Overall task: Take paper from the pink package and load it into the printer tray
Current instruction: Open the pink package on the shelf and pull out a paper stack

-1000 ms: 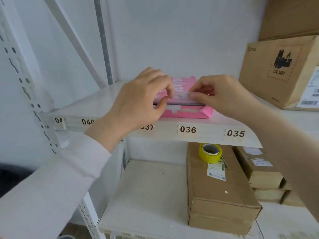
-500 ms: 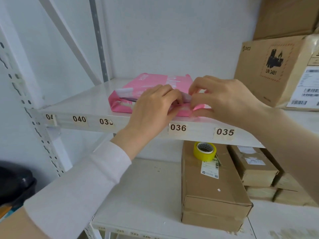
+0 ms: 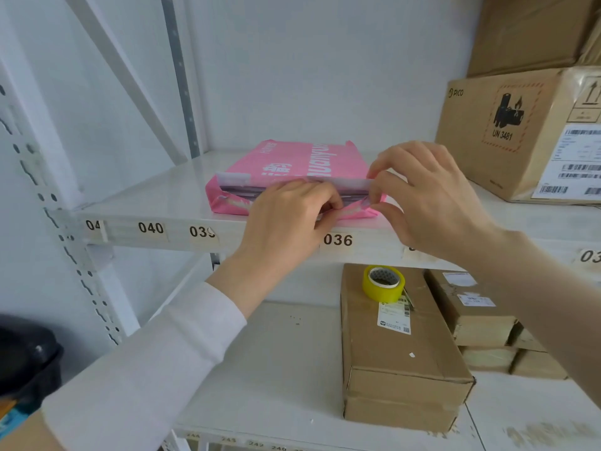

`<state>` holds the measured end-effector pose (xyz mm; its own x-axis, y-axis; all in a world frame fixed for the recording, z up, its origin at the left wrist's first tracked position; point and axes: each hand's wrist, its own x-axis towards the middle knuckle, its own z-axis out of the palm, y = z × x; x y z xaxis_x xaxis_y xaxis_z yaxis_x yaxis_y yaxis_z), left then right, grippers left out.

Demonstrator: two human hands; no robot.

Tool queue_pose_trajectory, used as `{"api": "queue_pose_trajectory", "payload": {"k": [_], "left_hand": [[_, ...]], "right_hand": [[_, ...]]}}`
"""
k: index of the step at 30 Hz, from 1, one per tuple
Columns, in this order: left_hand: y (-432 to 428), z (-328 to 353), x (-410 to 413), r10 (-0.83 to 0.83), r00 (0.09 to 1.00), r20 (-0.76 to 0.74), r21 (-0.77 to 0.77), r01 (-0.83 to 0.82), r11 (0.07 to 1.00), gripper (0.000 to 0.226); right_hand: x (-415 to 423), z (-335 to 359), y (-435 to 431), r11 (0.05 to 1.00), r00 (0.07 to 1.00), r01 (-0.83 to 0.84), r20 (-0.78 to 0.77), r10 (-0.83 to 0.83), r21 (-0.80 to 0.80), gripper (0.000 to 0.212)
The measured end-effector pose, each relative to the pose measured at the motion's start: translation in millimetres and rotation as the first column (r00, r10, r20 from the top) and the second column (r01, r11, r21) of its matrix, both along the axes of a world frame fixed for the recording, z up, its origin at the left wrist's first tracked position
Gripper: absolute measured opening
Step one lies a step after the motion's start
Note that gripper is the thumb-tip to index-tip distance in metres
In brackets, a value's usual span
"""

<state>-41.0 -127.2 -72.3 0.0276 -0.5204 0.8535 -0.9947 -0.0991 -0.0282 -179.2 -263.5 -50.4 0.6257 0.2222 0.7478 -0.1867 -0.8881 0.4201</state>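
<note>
A pink package (image 3: 292, 164) of paper lies flat on the upper white shelf (image 3: 146, 203), its open end facing me. The white edges of the paper (image 3: 237, 191) show inside the opening. My left hand (image 3: 286, 219) reaches into the open end, fingers curled around the paper stack. My right hand (image 3: 429, 196) pinches the package's upper white flap (image 3: 344, 182) at the right corner and holds it up. No printer is in view.
A brown PICO carton (image 3: 507, 131) stands at the shelf's right, with another carton above it. On the lower shelf lie a long cardboard box (image 3: 400, 353) with a yellow tape roll (image 3: 383, 283) on it and smaller boxes (image 3: 481, 317). A black bin (image 3: 26, 359) is at left.
The view has shifted, so the package's left end now shows. My left hand has moved lower into the open end, and my right hand has lifted the flap higher.
</note>
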Motion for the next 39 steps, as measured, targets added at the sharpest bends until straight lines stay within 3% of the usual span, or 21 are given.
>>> {"api": "queue_pose_trajectory", "payload": {"k": [5,10,13,17,21,26,32,39], "left_hand": [[3,-6,-1,-0.019,0.999,-0.046,0.013,0.02,1.0,0.007],[3,-7,-6,-0.049,0.995,-0.086,0.061,0.054,0.997,0.003],[1,-8,-10,-0.082,0.993,-0.088,0.124,0.093,0.988,0.019],[-1,-14,-14,-0.137,0.99,-0.035,0.183,0.141,0.973,0.03],[1,-19,-12,-0.142,0.99,-0.012,0.217,0.141,0.966,0.027],[19,-11,0,-0.062,0.995,0.078,0.211,0.045,0.976,0.024],[86,11,68,0.146,0.953,0.266,0.188,-0.199,0.962,0.023],[95,13,88,0.108,0.847,0.52,0.088,-0.179,0.98,0.005]], "right_hand": [[-8,-9,-1,0.998,0.996,0.021,0.089,-0.026,0.061,0.001],[-17,-10,-3,0.998,0.993,0.037,0.106,-0.042,0.047,0.004],[-16,-11,-3,0.997,0.994,0.042,0.095,-0.049,0.066,0.003],[-15,-15,-6,0.997,0.997,0.036,0.06,-0.04,0.062,0.017],[-18,-19,-7,0.994,0.999,0.003,-0.039,0.001,0.106,0.029],[-22,-23,-3,0.98,0.995,0.009,-0.099,0.012,0.201,0.019],[17,-19,32,0.979,1.0,-0.002,-0.009,0.004,0.205,0.037],[57,-25,65,0.972,1.0,0.01,0.006,-0.012,0.236,0.026]]}}
